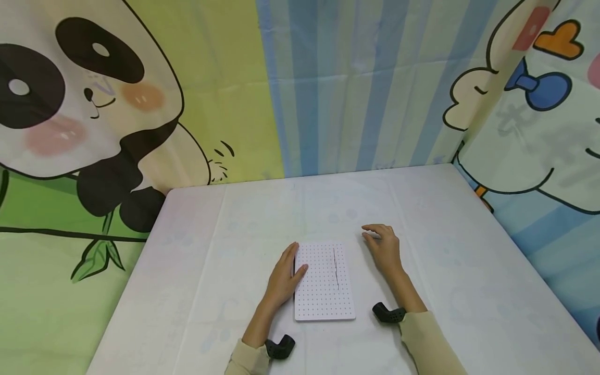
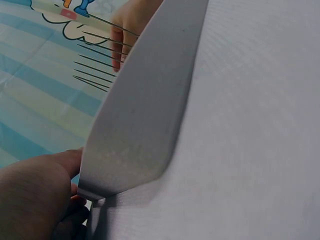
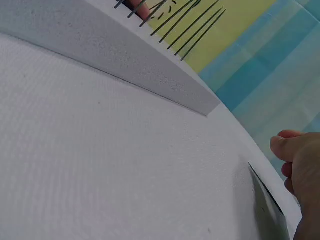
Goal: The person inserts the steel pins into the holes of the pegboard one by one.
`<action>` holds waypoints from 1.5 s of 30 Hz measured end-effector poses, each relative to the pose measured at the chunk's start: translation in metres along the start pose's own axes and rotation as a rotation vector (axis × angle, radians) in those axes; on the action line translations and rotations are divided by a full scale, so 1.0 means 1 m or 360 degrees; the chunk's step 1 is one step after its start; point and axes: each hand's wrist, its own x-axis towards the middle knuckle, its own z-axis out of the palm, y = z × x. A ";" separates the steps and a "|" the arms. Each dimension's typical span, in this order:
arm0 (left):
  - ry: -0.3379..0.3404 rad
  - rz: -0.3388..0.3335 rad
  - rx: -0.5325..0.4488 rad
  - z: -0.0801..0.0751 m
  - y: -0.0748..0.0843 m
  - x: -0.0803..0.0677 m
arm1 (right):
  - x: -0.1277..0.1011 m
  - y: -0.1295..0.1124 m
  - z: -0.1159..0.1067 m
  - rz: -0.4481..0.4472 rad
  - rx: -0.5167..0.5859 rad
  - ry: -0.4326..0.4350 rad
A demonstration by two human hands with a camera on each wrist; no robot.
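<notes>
From the head cam: my left hand (image 1: pixel 283 278) is resting along the left edge of the white pegboard (image 1: pixel 323 281), thumb lying over onto its dotted top, fingers straight, so that grip is relaxed, just touching and not clamped on anything. The pegboard lies flat on the worktop (image 1: pixel 234 250), which has a pale cloth over it, right in front of me. There's a row of thin dark pins (image 1: pixel 336 268) stuck into the board near its right side. My right hand (image 1: pixel 383 249) sits on the cloth just beside the board's top right corner, not touching it, fingers loosely curled. Something small and pale seems to be under the fingertips, but it's too tiny to say, so I can't tell if that grip has anything in it. Cartoon backdrop behind, with a panda (image 1: pixel 79 104) on the left.

Left wrist cam: super close to the board's side wall (image 2: pixel 145 115), my thumb (image 2: pixel 35 185) against its near corner. The pins (image 2: pixel 92 70) poke up past the edge, with my other hand's fingers (image 2: pixel 122 35) beyond them.

Right wrist cam: the board's edge (image 3: pixel 110 55) runs across the top, pins (image 3: pixel 185 25) sticking up from it, my curled fingers (image 3: pixel 300 160) at lower right above the cloth.
</notes>
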 end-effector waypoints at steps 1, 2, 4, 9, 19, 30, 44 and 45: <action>-0.0001 0.0001 0.0005 0.000 0.000 0.000 | 0.000 0.002 0.000 0.0021 0.0006 -0.0011; 0.0000 0.0004 0.0008 0.000 0.000 0.000 | 0.000 0.004 0.000 0.0035 -0.0003 -0.0025; 0.0001 0.0005 0.0010 -0.001 0.000 0.001 | -0.001 0.006 0.001 0.0085 -0.0006 -0.0063; -0.0003 0.0007 0.0010 -0.002 0.001 0.000 | -0.002 0.010 0.001 0.0218 -0.0068 -0.0093; 0.0005 0.0025 0.0012 0.000 -0.001 0.000 | -0.002 0.010 -0.002 0.0258 -0.0116 -0.0086; 0.0009 0.0022 0.0002 0.001 0.000 0.000 | -0.002 0.009 -0.001 0.0227 -0.0121 -0.0087; 0.0000 0.0016 -0.0014 -0.001 0.001 0.000 | -0.001 -0.001 0.002 0.0213 0.0146 0.0192; 0.0001 0.0017 -0.0013 -0.001 0.001 0.000 | -0.001 -0.003 0.003 0.0229 0.0187 0.0195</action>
